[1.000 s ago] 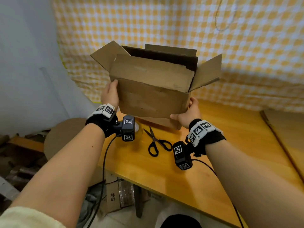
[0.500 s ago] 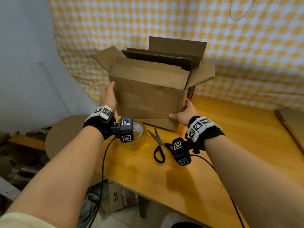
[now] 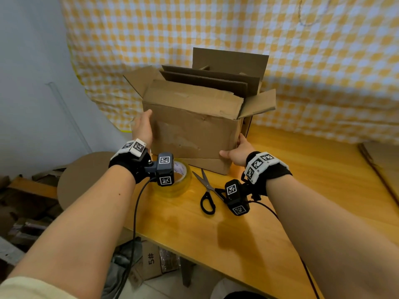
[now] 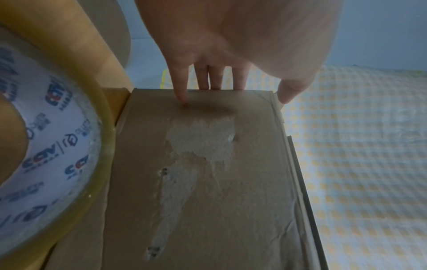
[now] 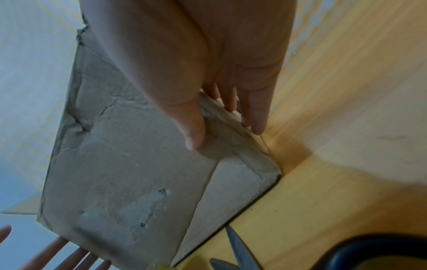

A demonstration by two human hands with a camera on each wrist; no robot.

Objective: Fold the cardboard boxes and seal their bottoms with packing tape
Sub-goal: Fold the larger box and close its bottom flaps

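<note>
A worn brown cardboard box [image 3: 194, 130] stands on the wooden table [image 3: 302, 201] with its top flaps open and dark cardboard sheets sticking out of it. My left hand [image 3: 142, 128] lies flat against its left side, fingers straight past the edge [image 4: 217, 76]. My right hand [image 3: 237, 152] holds the lower right corner, thumb [image 5: 194, 131] on the front face [image 5: 127, 173] and fingers round the side. A roll of clear packing tape [image 3: 183, 180] lies just in front of the box, under my left wrist.
Black-handled scissors [image 3: 206, 190] lie open on the table between my wrists. Flat cardboard [image 3: 382, 160] lies at the table's right end. A yellow checked cloth [image 3: 216, 29] hangs close behind. A round cardboard disc [image 3: 86, 180] and clutter sit off the left edge.
The box came down from mid-air onto the table, and both hands came down with it. Its back flap now stands upright.
</note>
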